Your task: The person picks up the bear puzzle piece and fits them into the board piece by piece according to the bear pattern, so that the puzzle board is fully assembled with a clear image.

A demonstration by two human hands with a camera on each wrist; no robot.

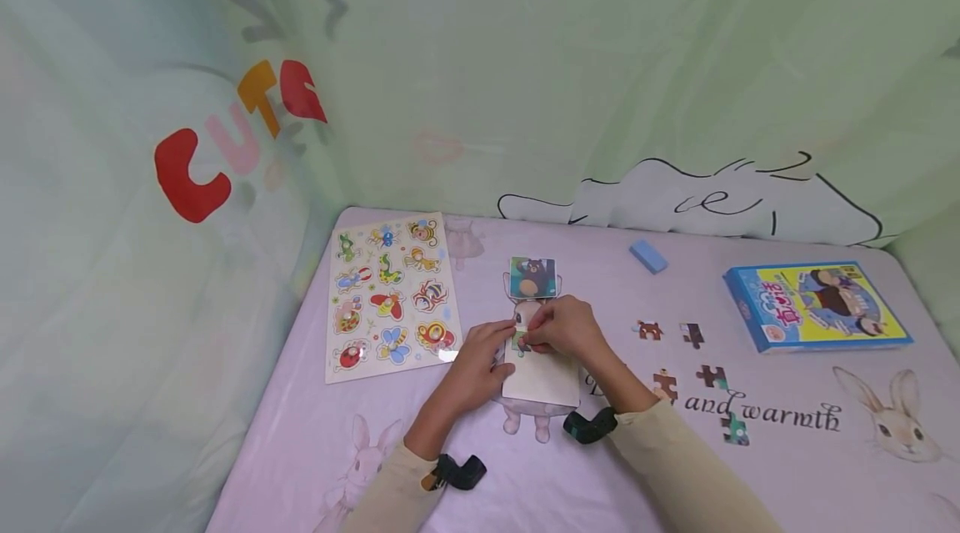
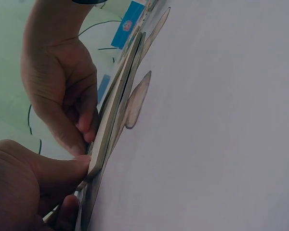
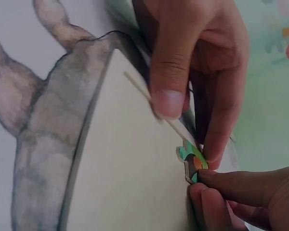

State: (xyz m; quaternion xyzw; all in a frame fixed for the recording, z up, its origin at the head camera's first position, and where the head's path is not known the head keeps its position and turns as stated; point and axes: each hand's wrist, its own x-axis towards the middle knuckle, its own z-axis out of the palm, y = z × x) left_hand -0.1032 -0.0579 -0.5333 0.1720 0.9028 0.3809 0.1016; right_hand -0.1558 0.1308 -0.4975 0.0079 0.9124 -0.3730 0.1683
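One green jigsaw piece [image 3: 198, 159] at the puzzle tray [image 1: 542, 379]'s far-left corner: your right hand [image 1: 567, 329] is pinching it, your left hand [image 1: 475, 363] is resting alongside, fingers extended; seating is apparently underway, next needing gentle pressing.

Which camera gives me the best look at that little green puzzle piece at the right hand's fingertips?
The right wrist view: the puzzle piece looks biggest and most colourful there, though the right hand covers part. The head view shows it tiny, partly covered; in the left wrist view I can't make it out.
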